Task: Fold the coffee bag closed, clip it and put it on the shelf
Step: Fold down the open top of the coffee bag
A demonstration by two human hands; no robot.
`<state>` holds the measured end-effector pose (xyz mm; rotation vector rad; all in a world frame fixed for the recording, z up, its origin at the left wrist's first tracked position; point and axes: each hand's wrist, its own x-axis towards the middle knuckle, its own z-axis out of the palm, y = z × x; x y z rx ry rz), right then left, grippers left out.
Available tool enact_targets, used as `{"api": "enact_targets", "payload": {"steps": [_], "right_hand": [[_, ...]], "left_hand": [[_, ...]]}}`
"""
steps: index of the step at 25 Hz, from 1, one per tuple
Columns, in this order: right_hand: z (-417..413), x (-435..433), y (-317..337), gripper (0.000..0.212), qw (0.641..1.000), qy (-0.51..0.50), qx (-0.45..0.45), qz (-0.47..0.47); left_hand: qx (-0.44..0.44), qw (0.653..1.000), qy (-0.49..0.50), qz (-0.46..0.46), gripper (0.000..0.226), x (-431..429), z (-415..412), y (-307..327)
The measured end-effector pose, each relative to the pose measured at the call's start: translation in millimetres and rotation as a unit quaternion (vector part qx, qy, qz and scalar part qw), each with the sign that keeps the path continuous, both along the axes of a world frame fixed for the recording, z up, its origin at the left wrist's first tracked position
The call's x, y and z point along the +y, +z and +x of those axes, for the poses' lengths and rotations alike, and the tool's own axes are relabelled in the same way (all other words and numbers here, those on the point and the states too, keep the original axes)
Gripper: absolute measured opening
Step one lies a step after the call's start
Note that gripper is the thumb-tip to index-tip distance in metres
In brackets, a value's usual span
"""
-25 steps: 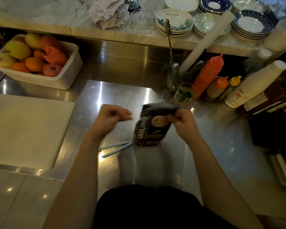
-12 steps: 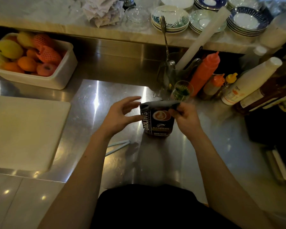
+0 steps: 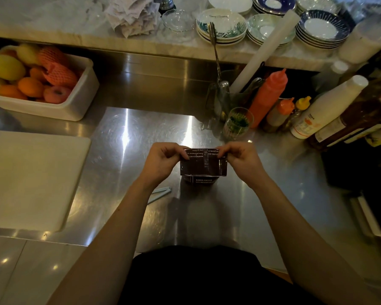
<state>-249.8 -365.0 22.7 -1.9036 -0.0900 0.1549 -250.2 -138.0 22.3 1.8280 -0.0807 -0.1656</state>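
Hands, two of them, meet at the centre of the frame on one coffee bag [image 3: 203, 165]. The left hand [image 3: 163, 160] pinches the bag's upper left corner between thumb and fingers; the right hand [image 3: 240, 159] pinches the upper right corner the same way, fingers curled tight on the flap. The bag stands on the steel counter [image 3: 123, 137], its top part bent over toward the viewer so that the dark back panel with small white print faces the camera. The flap's long axis runs left to right across the frame, and its top edge is level between the two hands. Below the flap a rounded part of the bag shows, with a line of white lettering.

One pale clip [image 3: 160, 193] lies on the counter just below and left of the bag, partly hidden by the left forearm, pointing toward lower left. One white cutting board [image 3: 31, 179] fills the left middle. One white tub of fruit [image 3: 79, 100] sits at upper left. Three squeeze bottles [image 3: 267, 96] with orange or yellow caps stand at upper right, beside one large white bottle [image 3: 326, 106]. Stacks of plates [image 3: 321, 29] line the shelf [image 3: 53, 38] along the top.
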Motion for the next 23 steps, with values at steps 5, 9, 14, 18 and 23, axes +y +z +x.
{"api": "enact_targets", "payload": {"steps": [5, 9, 14, 18, 23], "right_hand": [[-1.7, -8.2, -3.6, 0.043, 0.999, 0.000, -0.030, -0.044], [-4.7, -5.4, 2.2, 0.037, 0.989, 0.041, -0.025, -0.137], [1.1, -2.8, 26.3, 0.029, 0.979, 0.108, -0.010, -0.176], [21.8, 13.7, 28.7, 0.014, 0.911, 0.180, -0.104, -0.356], [31.1, 22.3, 28.7, 0.012, 0.884, 0.189, -0.153, -0.400]], "left_hand": [[0.000, 0.997, -0.025, 0.067, 0.030, 1.3, 5.0, 2.9], [-0.059, 0.987, -0.062, 0.138, 0.011, -9.0, 7.8, 4.6], [-0.143, 0.955, -0.131, 0.224, 0.009, -19.5, 21.1, 2.6], [-0.158, 0.926, -0.199, 0.279, 0.009, -24.4, 37.4, 14.2], [-0.128, 0.879, -0.272, 0.369, 0.017, -21.8, 55.4, 19.2]]}}
